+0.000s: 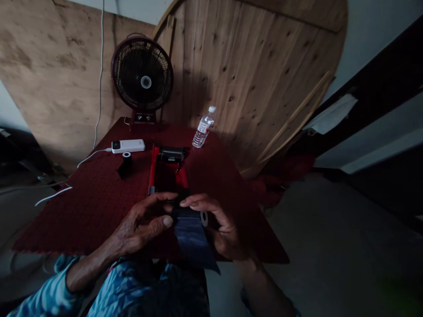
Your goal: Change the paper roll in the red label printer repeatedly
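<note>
A roll of dark, bluish-black ribbon [193, 240] is held level near the front edge of the table, with a loose length hanging down towards my lap. My right hand [221, 224] is closed around its right end, where the pale hollow core shows. At the left end, my left hand [148, 222] has its thumb and fingers curled on the roll. Just beyond my fingers lies a red frame-like device [152, 169] with a dark bar across its far end; my hands hide its near end. A smaller black roll [124, 166] with a white core lies to its left.
A white power bank [128, 145] with a white cable sits on the red-covered table [99, 198]. A clear plastic bottle [202, 130] stands beyond the device on the right. At the back left is a fan [142, 75], before wooden boards [238, 79].
</note>
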Tool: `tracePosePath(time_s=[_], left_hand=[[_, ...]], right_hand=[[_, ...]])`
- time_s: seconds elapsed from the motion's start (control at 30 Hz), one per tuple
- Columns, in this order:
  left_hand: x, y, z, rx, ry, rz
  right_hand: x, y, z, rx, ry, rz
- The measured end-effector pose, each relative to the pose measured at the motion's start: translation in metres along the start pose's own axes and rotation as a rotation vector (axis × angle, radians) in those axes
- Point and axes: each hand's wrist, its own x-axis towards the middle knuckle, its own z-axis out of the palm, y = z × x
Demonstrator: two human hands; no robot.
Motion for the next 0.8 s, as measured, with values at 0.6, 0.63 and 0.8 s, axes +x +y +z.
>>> tracePosePath(time_s=[0.6, 0.63, 0.8], left_hand=[[-0.013, -0.029, -0.011, 0.256, 0.181, 0.245], [-0.013, -0.028, -0.012, 0.275, 0.191, 0.237], [-0.011, -0.016, -0.013, 0.241, 0.128, 0.168]], right_hand=[[-0.014, 0.021, 0.034, -0.315, 0.022, -0.072], [-0.012, 0.019, 0.033, -0.363, 0.014, -0.093], [0.009, 0.019, 0.029, -0.212, 0.189, 0.034]])
